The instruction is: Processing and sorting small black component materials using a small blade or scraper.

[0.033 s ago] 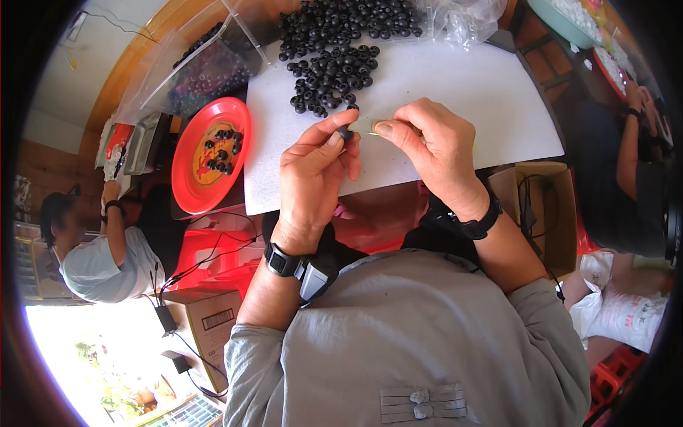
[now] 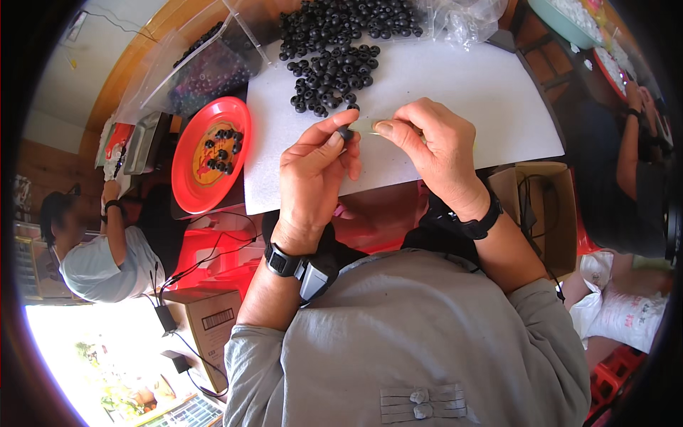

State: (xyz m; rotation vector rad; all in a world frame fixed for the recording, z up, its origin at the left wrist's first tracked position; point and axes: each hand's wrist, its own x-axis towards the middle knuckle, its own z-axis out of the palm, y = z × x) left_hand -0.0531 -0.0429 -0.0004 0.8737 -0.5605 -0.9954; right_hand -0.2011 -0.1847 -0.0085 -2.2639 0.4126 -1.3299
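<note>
Over the white table sheet (image 2: 455, 92), my left hand (image 2: 313, 167) pinches one black bead (image 2: 345, 133) between thumb and fingertips. To its right, my right hand (image 2: 434, 146) is closed on a thin pale strip (image 2: 363, 125), thumb against forefinger. The strip's left end reaches the bead; whether it goes into the bead I cannot tell. Just beyond my fingers lies a large pile of black beads (image 2: 331, 75), many showing a round hole. At the left, a red plate (image 2: 183, 160) carries several more black beads on a yellowish printed middle.
A clear plastic bin (image 2: 206, 71) with dark beads stands at the far left. Clear plastic bags (image 2: 466, 21) lie at the far edge. An open cardboard box (image 2: 562, 235) is beside my right forearm. Other people work left and right; cables hang by a carton (image 2: 206, 327).
</note>
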